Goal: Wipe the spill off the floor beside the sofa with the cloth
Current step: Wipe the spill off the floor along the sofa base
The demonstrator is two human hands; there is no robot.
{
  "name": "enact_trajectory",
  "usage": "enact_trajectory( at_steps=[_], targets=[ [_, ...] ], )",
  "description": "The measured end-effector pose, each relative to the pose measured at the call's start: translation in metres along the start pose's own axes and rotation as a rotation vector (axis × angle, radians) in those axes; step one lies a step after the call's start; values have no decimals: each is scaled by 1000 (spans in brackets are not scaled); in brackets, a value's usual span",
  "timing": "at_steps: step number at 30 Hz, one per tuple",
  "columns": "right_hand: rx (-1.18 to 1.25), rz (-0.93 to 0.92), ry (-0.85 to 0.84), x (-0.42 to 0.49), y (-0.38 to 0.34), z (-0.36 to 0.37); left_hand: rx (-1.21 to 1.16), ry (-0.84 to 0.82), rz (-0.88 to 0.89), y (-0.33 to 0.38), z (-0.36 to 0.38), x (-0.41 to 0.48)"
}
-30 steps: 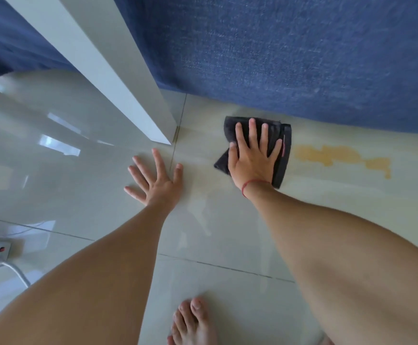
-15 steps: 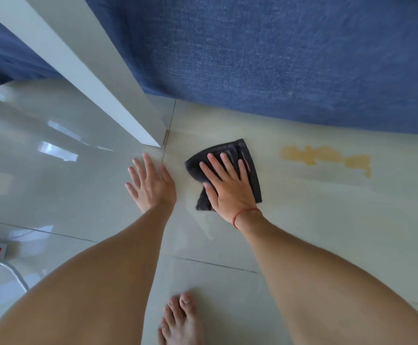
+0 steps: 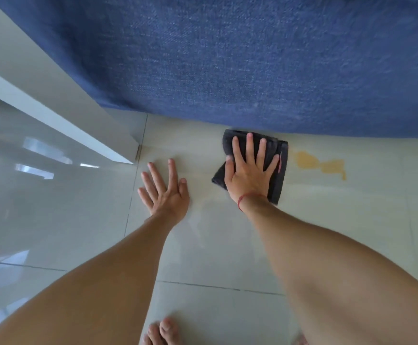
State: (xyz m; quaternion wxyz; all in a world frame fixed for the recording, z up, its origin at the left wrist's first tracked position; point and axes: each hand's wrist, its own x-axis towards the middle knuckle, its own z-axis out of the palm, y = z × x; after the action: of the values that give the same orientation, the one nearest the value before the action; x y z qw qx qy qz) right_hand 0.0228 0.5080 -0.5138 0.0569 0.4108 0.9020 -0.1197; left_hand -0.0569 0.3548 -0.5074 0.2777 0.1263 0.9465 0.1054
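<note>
While the right hand [image 3: 249, 174] lies spread flat on the dark folded cloth [image 3: 276, 175], pinning it to the floor [image 3: 352, 220] beside the sofa [image 3: 252, 58], the yellow spill [image 3: 320, 164] sits just right of it. Soft and limp, the cloth likely bunches; palm pressure suits it. The left hand [image 3: 164, 192] rests open, empty.

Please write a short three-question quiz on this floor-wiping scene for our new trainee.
1. True or false: the cloth already covers the whole spill.
2. Which hand presses on the cloth? A) left hand B) right hand
3. Fill in: the left hand lies flat on the bare ____.

Key: 1. False, a yellow patch shows right of the cloth. 2. B. 3. floor.
</note>
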Motion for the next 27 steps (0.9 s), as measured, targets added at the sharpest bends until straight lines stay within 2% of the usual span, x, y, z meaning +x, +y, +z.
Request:
enact_trajectory(
  at_steps=[4, 7, 10, 12, 14, 17, 21, 25, 27],
  targets=[
    [11, -235, -38, 3, -34, 4, -13, -23, -5, 0, -2, 2],
    [10, -330, -56, -18, -35, 8, -20, -42, -23, 2, -6, -1],
    [16, -440, -71, -46, -7, 6, -26, 51, -31, 6, -8, -6],
    [29, -452, -76, -62, 20, 2, -39, 153, -13, 16, -8, -8],
    [30, -385, -67, -74, 50, -1, 3, 165, 80, 33, -6, -10],
    [21, -190, -48, -83, 91, -8, 79, -13, 198, 58, 4, -10],
    [9, -28, -54, -65, 112, -14, 107, -128, 154, 62, 10, -5],
    [43, 140, 2, -22, 89, -17, 144, -174, 144, 63, 6, -3],
    [44, 153, 22, -1, 75, -18, 150, -179, 141, 63, 6, -3]
  ],
)
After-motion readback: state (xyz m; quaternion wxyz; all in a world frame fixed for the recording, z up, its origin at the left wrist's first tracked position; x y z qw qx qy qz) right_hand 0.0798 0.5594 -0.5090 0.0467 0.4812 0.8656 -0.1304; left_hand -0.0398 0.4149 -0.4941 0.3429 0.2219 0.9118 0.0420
